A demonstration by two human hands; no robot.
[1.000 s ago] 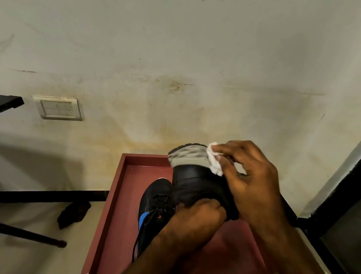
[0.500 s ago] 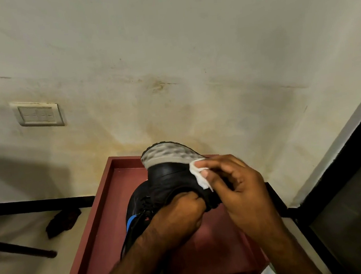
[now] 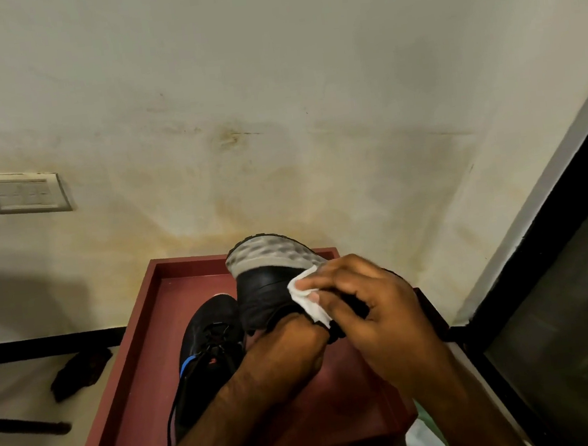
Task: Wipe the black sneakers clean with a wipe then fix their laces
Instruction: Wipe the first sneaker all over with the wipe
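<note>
**Two sneakers, one lifted above the red desk**

One black sneaker, the held sneaker (image 3: pixel 262 296), is raised over the far half of the red desk (image 3: pixel 146 386). Its long axis runs from the hands up and away toward the wall behind the desk. The free end is tipped high, and the grey sole is turned toward that wall. Whether that raised end is the toe or the heel cannot be told.

The left hand (image 3: pixel 285 355) comes up from the desk's near edge, and its fingers (image 3: pixel 297 328) are curled round the lower end of the held sneaker, so the shoe stands above them. The right hand (image 3: pixel 379 308) is at the shoe's right flank. Its fingers (image 3: pixel 319 280) and thumb are closed on a crumpled white wipe (image 3: pixel 307 300), which lies pressed between them and the black upper, just under the sole's edge.

The second sneaker (image 3: pixel 211 342) lies flat on the desk to the left of the held one, laces up. Its long axis runs from the desk's near edge toward the wall, and a blue trim shows on its side.

Left of the desk, a switch plate (image 3: pixel 25 193) sits on the wall and a dark scrap (image 3: pixel 78 372) lies on the floor. Right of the desk stands a black-framed glass door (image 3: pixel 569 301).
</note>
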